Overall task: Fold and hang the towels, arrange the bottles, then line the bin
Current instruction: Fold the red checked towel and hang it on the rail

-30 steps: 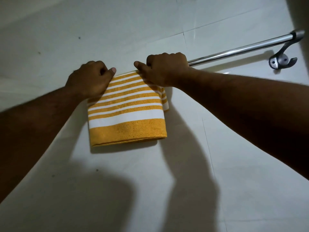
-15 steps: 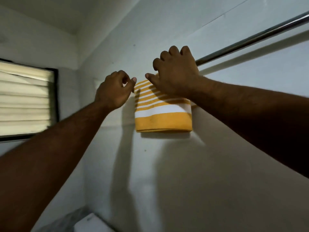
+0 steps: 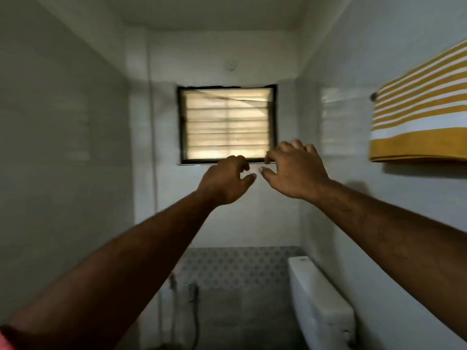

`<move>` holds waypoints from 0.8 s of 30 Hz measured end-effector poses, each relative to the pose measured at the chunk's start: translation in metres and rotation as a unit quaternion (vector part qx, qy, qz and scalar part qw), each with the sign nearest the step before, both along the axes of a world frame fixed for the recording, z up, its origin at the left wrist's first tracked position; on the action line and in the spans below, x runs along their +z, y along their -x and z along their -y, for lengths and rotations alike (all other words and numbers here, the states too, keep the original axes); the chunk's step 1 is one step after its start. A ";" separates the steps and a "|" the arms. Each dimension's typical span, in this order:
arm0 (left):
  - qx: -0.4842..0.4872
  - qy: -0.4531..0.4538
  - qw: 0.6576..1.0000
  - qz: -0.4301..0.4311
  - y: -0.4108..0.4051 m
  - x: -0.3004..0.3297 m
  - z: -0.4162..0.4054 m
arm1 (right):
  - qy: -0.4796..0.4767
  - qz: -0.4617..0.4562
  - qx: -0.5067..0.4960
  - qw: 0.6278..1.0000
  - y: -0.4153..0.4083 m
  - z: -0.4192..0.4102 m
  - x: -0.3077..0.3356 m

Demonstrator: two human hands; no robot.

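- The yellow-and-white striped towel (image 3: 419, 117) hangs folded on the right wall, high up, its solid yellow hem forming a straight bottom edge; its right side runs out of view.
- A small dark rail end (image 3: 373, 96) pokes out at the towel's upper left corner.
- Both hands are raised mid-air in front of the window, well apart from the towel and holding nothing.
- Left hand (image 3: 226, 180): fingers loosely curled, thumb out, empty.
- Right hand (image 3: 295, 170): fingers bent and slightly spread, thumb and forefinger apart, empty.
- The two thumbs nearly meet, a narrow gap between them.
- Behind them, the louvred window (image 3: 227, 123) sits in a dark frame on the far wall.
- Below right, a white cistern (image 3: 318, 301) hugs the right wall; taps (image 3: 190, 290) and a hose sit low on the far wall.
- Left wall is bare; open space lies between the arms.
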State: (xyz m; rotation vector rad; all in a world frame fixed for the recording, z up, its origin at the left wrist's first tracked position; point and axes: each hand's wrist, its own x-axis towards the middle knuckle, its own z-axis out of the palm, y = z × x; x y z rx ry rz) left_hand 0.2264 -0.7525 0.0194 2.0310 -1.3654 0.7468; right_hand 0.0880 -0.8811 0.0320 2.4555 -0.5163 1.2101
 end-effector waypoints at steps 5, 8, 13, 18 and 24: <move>0.134 -0.031 0.990 -0.026 -0.027 -0.050 -0.120 | -0.052 0.022 0.163 0.985 -0.075 -0.078 -0.065; 0.221 -0.068 0.973 -0.014 -0.038 -0.084 -0.193 | -0.047 0.016 0.228 0.972 -0.111 -0.141 -0.105; 0.318 -0.137 0.934 -0.083 -0.030 -0.131 -0.319 | -0.120 -0.034 0.339 0.933 -0.142 -0.263 -0.169; 0.368 -0.161 0.899 -0.176 0.009 -0.167 -0.439 | -0.154 -0.076 0.425 0.889 -0.123 -0.384 -0.220; 0.410 -0.113 0.865 -0.267 0.064 -0.194 -0.545 | -0.183 -0.154 0.493 0.837 -0.091 -0.496 -0.248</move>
